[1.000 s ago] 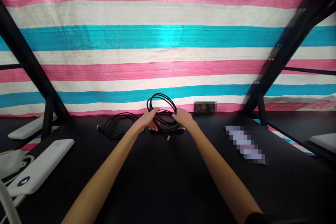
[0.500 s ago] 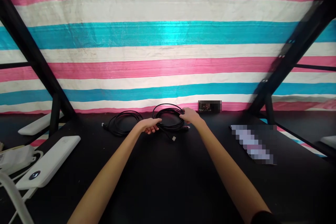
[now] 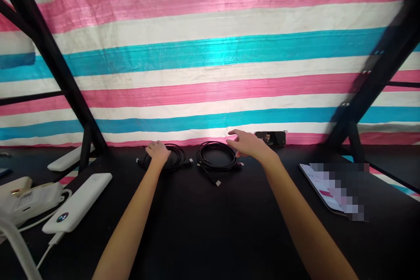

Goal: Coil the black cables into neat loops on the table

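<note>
Two coils of black cable lie side by side at the back of the black tabletop. My left hand (image 3: 158,153) rests at the left side of the left cable coil (image 3: 179,166), fingers spread and partly covering it. At the right edge of the right cable coil (image 3: 216,168) hovers my right hand (image 3: 250,144), its fingers apart and nothing held. A light-coloured plug (image 3: 218,183) on a short cable end points toward me from the right coil. Another plug (image 3: 191,161) sticks out at the right of the left coil.
A phone (image 3: 271,138) leans against the striped sheet (image 3: 210,83) at the back. Another phone (image 3: 323,188), partly pixelated, lies at right. White power banks (image 3: 78,203) and a white adapter (image 3: 36,199) with cables occupy the left. Black metal frame legs (image 3: 70,96) slope up on both sides.
My left hand has moved left from the right coil to the left one. My right hand has let go of the right coil and opened. The view has shifted slightly.
</note>
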Demonstrator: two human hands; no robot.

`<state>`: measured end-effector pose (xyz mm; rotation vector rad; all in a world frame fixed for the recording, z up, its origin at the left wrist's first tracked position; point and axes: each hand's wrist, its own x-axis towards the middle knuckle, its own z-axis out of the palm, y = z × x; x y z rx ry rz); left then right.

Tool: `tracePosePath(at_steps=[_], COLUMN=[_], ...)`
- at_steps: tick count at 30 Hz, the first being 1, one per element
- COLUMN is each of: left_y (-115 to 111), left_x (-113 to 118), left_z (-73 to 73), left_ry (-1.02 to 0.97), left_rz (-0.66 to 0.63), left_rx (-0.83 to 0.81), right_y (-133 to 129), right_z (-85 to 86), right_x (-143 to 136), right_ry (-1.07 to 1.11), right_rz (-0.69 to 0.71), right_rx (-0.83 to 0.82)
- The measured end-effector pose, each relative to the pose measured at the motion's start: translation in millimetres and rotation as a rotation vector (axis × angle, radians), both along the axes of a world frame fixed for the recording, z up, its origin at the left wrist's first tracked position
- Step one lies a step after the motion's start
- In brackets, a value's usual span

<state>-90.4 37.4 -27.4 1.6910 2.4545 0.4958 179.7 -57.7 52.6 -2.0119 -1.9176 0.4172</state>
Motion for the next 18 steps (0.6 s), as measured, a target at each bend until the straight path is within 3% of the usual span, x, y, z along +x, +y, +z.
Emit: tracePosePath(at_steps=[4, 8, 15, 18], left_y=[6.0, 10.3, 13.2, 12.5], left_x=[-29.7, -41.4, -56.1, -58.4], left_z=[-7.1, -13.0, 5.2, 4.7], left_ry=[0.023, 0.030, 0.040, 0.000], left_rz=[0.049, 0.022, 0.076, 0.098], left_rx=[-0.094, -0.107, -0.040, -0.084], right_y=[-15.8, -17.2, -17.4, -17.2], right_z=[13.2, 14.7, 15.5, 14.3], right_x=[-8.3, -10.1, -11.7, -13.7], right_ry=[0.120, 0.088, 0.043, 0.033], right_rz=[0.058, 0.014, -0.003, 0.014], right_rx=[0.100, 0.141, 0.131, 0.138])
